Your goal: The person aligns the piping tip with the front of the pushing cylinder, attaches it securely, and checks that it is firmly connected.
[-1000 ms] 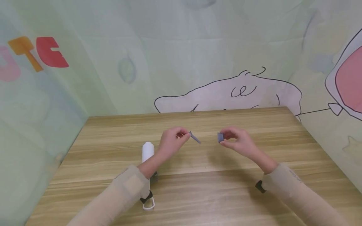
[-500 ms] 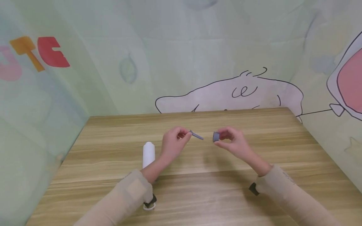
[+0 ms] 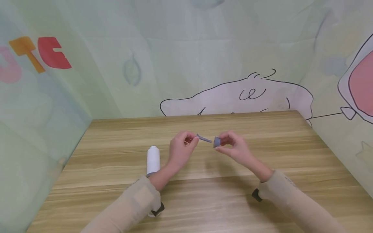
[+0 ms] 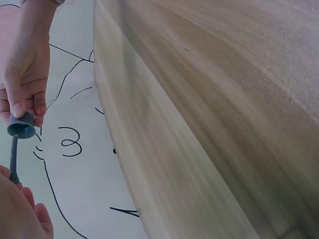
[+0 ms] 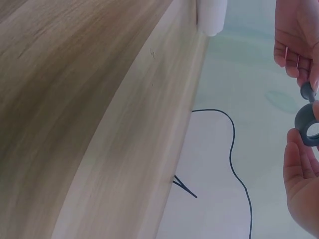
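Observation:
My left hand point(image 3: 183, 149) pinches one end of a thin blue-grey stick point(image 3: 204, 138), which points right and slightly down. In the right wrist view the stick's held end point(image 5: 307, 91) looks wider and rounded. My right hand point(image 3: 234, 149) holds a short blue-grey ring-shaped piece point(image 3: 217, 141) between thumb and fingers. Its hollow, open side shows in the left wrist view, where the stick's tip meets or overlaps the rim of the ring piece point(image 4: 21, 126); contact is unclear. Both hands are raised above the table.
A white cylinder point(image 3: 153, 160) with a narrower tip and a grey band lies on the wooden table point(image 3: 116, 142), partly hidden under my left forearm. Printed cloth point(image 3: 105, 64) hangs behind and beside the table. Dark straps point(image 3: 257, 195) sit at both wrists.
My right hand has moved left with the ring piece, closing the gap to the stick. The stick has swung closer to level, and my left hand has shifted slightly right.

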Demonstrator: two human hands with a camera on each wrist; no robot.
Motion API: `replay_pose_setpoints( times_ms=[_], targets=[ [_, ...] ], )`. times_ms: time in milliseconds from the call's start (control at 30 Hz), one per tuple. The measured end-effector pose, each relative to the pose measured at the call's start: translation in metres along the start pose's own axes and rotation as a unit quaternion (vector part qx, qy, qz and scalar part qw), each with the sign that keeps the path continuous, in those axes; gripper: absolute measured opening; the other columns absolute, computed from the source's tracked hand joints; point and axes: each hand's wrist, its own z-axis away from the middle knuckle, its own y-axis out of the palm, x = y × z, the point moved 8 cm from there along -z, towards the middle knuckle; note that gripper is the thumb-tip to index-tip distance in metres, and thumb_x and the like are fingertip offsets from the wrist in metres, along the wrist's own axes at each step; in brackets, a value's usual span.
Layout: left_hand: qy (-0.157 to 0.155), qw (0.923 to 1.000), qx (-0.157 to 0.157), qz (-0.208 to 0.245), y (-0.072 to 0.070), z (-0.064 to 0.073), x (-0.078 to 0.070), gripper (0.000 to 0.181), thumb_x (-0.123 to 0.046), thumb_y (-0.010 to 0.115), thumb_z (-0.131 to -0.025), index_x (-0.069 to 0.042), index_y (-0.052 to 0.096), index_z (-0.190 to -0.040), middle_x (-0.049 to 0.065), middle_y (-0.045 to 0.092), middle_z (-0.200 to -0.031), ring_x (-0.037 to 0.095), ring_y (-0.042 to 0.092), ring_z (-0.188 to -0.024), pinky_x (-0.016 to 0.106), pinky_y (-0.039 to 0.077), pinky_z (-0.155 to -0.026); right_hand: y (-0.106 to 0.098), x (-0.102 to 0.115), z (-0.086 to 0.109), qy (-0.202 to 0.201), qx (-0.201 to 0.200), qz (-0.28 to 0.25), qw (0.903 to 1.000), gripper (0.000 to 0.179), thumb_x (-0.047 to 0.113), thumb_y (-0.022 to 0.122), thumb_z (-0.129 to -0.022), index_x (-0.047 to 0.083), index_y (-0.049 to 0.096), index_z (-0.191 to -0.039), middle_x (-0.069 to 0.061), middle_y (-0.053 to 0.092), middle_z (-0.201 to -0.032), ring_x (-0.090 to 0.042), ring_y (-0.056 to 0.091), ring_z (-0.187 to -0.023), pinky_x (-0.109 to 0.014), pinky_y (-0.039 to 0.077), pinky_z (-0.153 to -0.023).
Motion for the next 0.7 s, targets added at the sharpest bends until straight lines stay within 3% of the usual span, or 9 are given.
replay_pose_setpoints(
  times_ms=[467,700],
  targets=[
    [0.005,0.9999,0.01,0.008,0.009,0.005,-0.001,0.013,-0.02,0.062,-0.081,-0.007,0.062,-0.084,0.003,0.061,-0.081,0.011,0.055,-0.072,0.022,0.047,-0.065,0.012,-0.002,-0.004,0.023,0.015,-0.002,0.9996,0.028,0.008,0.07,-0.073,0.0,0.057,-0.097,-0.013,0.062,-0.094,-0.01,0.059,-0.08,-0.028,0.051,-0.077],
    [0.012,0.9997,0.018,0.011,0.013,0.007,0.0,0.012,-0.019,0.063,-0.081,-0.007,0.063,-0.083,0.003,0.061,-0.083,0.011,0.056,-0.073,0.021,0.047,-0.065,0.016,-0.001,-0.006,0.019,0.013,-0.008,0.9997,0.028,0.007,0.069,-0.073,0.0,0.056,-0.097,-0.014,0.063,-0.094,-0.008,0.059,-0.079,-0.024,0.05,-0.076]
  ],
)
